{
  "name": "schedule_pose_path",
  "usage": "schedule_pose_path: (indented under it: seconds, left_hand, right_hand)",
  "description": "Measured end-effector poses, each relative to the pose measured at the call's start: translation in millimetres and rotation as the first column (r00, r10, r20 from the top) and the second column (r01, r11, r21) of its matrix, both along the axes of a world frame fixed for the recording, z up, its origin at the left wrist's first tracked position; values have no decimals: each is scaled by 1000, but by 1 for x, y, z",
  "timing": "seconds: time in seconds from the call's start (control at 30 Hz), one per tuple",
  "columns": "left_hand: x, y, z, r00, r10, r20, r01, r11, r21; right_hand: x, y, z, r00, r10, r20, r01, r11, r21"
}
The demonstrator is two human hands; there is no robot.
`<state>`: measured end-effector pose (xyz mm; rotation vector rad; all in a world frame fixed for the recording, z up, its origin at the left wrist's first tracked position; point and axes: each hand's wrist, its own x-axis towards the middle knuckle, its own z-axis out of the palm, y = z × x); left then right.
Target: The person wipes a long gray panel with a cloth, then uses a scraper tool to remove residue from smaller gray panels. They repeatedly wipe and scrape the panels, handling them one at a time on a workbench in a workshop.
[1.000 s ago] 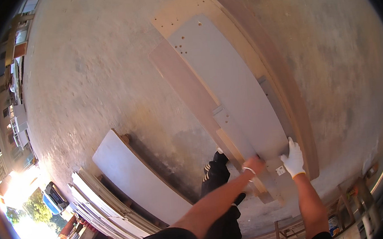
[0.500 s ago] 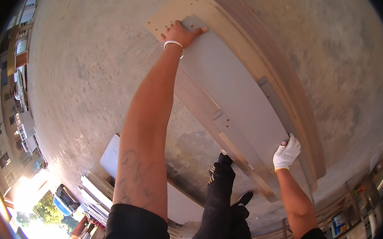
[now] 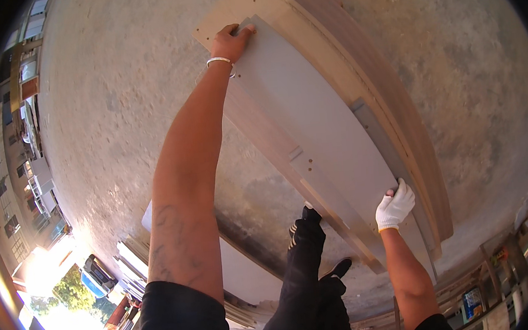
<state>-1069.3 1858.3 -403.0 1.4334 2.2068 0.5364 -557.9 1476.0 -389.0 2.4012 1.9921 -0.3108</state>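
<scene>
A long grey board (image 3: 314, 99) lies at a slant on top of a stack of boards. My bare left hand (image 3: 232, 42), with a white bracelet at the wrist, grips its far left corner, thumb on top and fingers curled at the edge. On the right edge near the close end, my right hand (image 3: 396, 205) in a white glove holds the same board, its thumb against the surface. Beneath lie a wide tan board (image 3: 322, 33) with small holes at its far end and a narrower grey piece (image 3: 365, 116). Part of the fingers' undersides is hidden.
Concrete floor (image 3: 110, 102) surrounds the stack. My shoe (image 3: 337, 269) is close to its near end. More panels (image 3: 248, 278) lean or lie beside my left arm. Furniture parts and clutter line the left wall, and a wooden rack (image 3: 496, 277) stands at the lower right.
My left hand has shifted left, from fingers spread over the board's far end to curled at its corner. The grey board's far end has moved slightly left. My right hand stays almost in place.
</scene>
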Motion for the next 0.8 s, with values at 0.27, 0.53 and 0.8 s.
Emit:
schedule_pose_path:
  seconds: [0.27, 0.53, 0.8]
  left_hand:
    - [0, 5, 21, 940, 257, 224, -222, 960, -168]
    - [-7, 8, 8, 926, 199, 320, -155, 975, -160]
    - [-11, 15, -9, 976, 77, 205, -34, 978, -204]
  right_hand:
    - [-3, 4, 3, 1000, 13, -4, -13, 999, 37]
    - [-4, 10, 7, 998, -62, -12, 61, 995, -74]
    - [-3, 5, 3, 1000, 2, -17, -1, 997, 77]
